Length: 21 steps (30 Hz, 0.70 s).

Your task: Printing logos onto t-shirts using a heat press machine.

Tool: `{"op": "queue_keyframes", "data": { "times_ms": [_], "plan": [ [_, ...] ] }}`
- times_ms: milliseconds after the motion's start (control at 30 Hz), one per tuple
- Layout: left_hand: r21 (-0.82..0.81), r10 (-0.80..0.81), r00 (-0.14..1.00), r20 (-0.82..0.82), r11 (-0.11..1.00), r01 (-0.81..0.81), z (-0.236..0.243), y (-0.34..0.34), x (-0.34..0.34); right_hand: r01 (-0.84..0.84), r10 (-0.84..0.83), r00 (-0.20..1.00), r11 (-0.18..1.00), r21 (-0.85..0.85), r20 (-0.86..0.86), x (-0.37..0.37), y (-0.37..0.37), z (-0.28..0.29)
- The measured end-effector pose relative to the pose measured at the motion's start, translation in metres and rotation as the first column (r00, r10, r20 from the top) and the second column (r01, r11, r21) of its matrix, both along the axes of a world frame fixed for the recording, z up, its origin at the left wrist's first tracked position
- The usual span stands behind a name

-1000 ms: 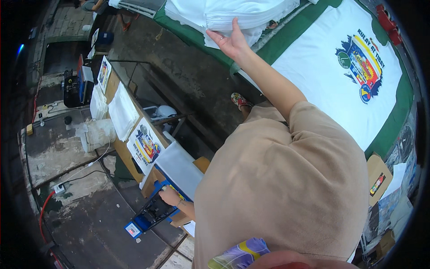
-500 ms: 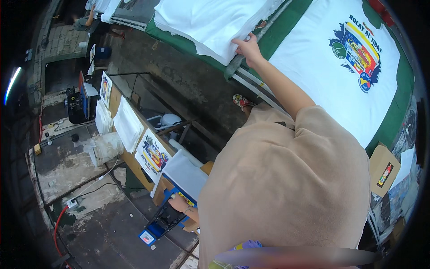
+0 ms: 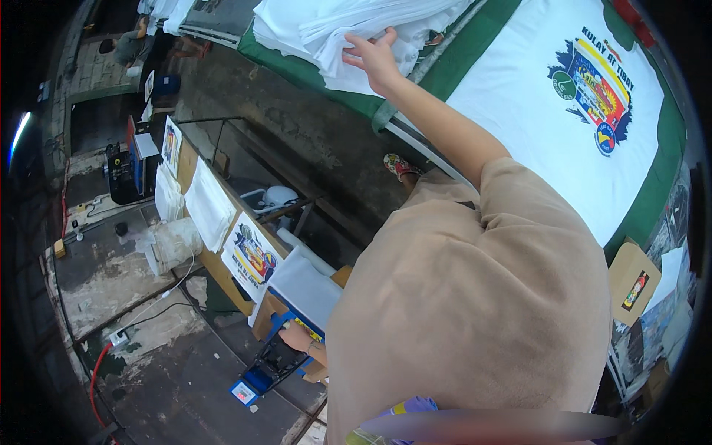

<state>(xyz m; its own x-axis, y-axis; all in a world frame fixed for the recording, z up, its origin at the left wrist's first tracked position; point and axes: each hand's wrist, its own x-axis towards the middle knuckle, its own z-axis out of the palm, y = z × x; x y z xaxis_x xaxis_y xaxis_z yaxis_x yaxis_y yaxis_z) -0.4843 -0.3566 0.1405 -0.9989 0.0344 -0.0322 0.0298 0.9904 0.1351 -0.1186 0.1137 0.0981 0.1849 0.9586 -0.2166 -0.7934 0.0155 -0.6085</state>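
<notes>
My right hand (image 3: 373, 59) reaches out over a thick stack of white shirts (image 3: 297, 21) on a green-covered table at the top. Its fingers are spread against the rumpled near edge, where several layers fold back. My left hand (image 3: 297, 337) is low on the left at a blue-and-black heat press (image 3: 276, 362), its fingers closed around what looks like the handle, partly hidden. A white sheet or cloth (image 3: 308, 285) lies beside it. To the right, a white shirt (image 3: 512, 96) with a colourful print is spread flat on green cloth.
Printed sheets (image 3: 252, 256) and folded white cloths (image 3: 211, 208) lie along a narrow bench at left. Another press (image 3: 133, 174) stands farther off. Cords cross the dark worktop. A cardboard piece (image 3: 634, 282) is at right. Another person (image 3: 132, 46) bends at the far left.
My right hand has moved left and a little nearer the stack's top, its fingers spreading from the cloth edge. The layers there are now lifted and rumpled. My left hand has stayed put.
</notes>
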Motion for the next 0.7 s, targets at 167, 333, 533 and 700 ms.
{"op": "queue_keyframes", "data": {
  "times_ms": [167,333,533,700],
  "plan": [
    [-0.061,-0.133,0.978,-0.16,0.99,0.125,-0.011,-0.008,-0.011,0.047,-0.006,0.972,0.984,-0.173,0.233,0.002,-0.009,-0.069],
    [-0.071,-0.169,0.952,-0.254,0.985,0.156,-0.019,-0.021,-0.021,0.044,0.005,0.882,0.995,-0.094,0.471,0.022,-0.035,-0.161],
    [-0.031,-0.052,0.965,-0.256,0.998,0.045,-0.014,-0.015,-0.017,-0.027,0.057,0.85,0.998,-0.064,0.523,0.033,-0.023,-0.183],
    [0.046,0.027,0.985,-0.168,0.999,-0.02,-0.009,-0.013,-0.013,0.052,-0.03,0.866,0.998,-0.03,0.5,0.033,-0.016,-0.173]
  ]
}}
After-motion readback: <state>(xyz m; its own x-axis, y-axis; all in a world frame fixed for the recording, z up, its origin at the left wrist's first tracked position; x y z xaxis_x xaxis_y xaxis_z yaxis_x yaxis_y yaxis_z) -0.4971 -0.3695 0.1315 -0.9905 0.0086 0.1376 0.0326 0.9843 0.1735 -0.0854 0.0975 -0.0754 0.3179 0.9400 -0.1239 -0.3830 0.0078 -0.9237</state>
